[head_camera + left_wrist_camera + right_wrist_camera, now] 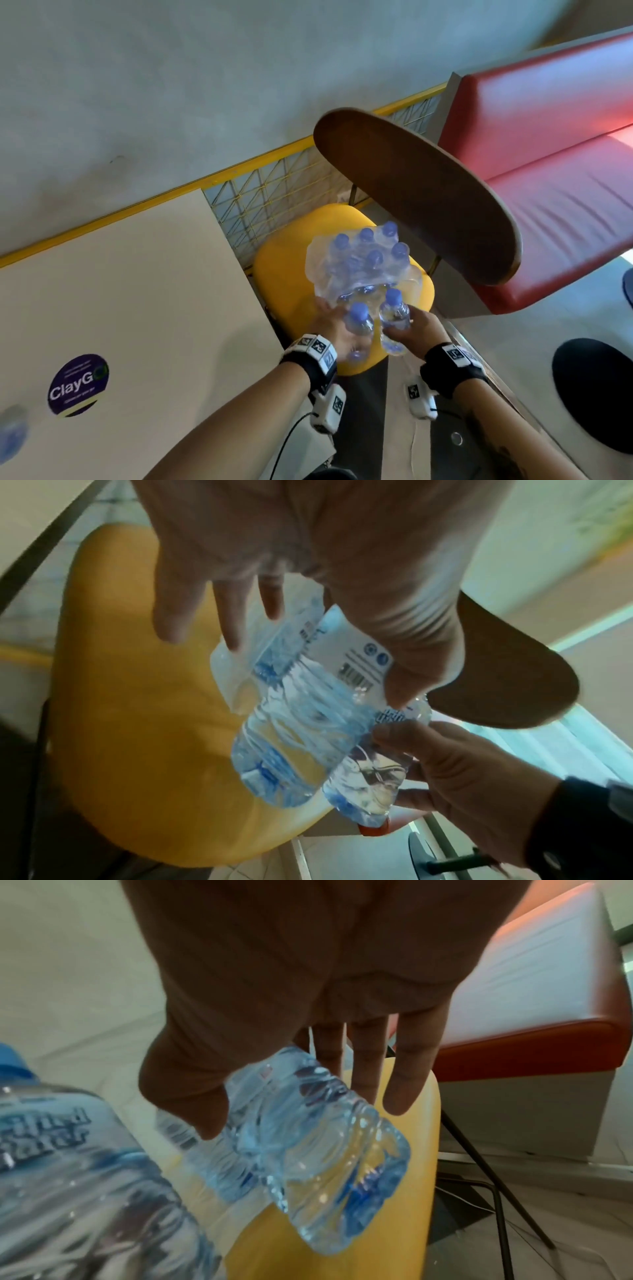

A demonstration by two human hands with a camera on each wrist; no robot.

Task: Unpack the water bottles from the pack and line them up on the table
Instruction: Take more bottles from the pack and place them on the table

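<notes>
A shrink-wrapped pack of blue-capped water bottles (pixel 363 263) lies on a yellow chair seat (pixel 284 274), its wrap torn open on the near side. My left hand (pixel 337 330) grips one loose bottle (pixel 359 323) just in front of the pack; in the left wrist view my thumb presses on that bottle's label (pixel 356 658). My right hand (pixel 416 325) grips a second bottle (pixel 394 315) beside it, thumb and fingers wrapped round its body (pixel 308 1150). Both bottles are held off the seat, caps up, close together.
The beige table (pixel 137 291) with a round ClayGo sticker (pixel 78 384) lies to the left; a blurred blue-capped bottle (pixel 12 431) shows at its lower left edge. The chair's brown backrest (pixel 418 202) and a red bench (pixel 548 171) stand to the right.
</notes>
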